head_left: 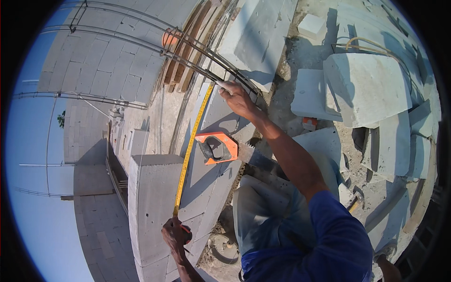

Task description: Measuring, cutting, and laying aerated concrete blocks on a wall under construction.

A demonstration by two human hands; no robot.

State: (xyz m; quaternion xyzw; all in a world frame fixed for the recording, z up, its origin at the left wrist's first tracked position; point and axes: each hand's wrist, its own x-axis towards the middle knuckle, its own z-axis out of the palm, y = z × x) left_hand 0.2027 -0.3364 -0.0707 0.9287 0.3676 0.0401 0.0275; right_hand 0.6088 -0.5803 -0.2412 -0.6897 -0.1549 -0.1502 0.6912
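My left hand (174, 232) grips a dark-and-orange tape measure (186, 233) at the lower left. Its yellow blade (192, 150) stretches diagonally up along a pale grey block wall (206, 192) to my right hand (232, 96), whose fingers are closed at the tape's far end, beside steel bars (188, 61). Just right of the tape, an orange-handled handsaw (218, 148) lies on the wall's top, its toothed blade reaching right under my forearm.
White blocks (361, 84) and broken pieces are piled at the right, with a hammer (355, 204) below them. Timber boards (183, 37) lie at the top. Block walls (94, 61) with projecting rebar stand at the left. Something skin-coloured (385, 268) shows at the lower right, too unclear to name.
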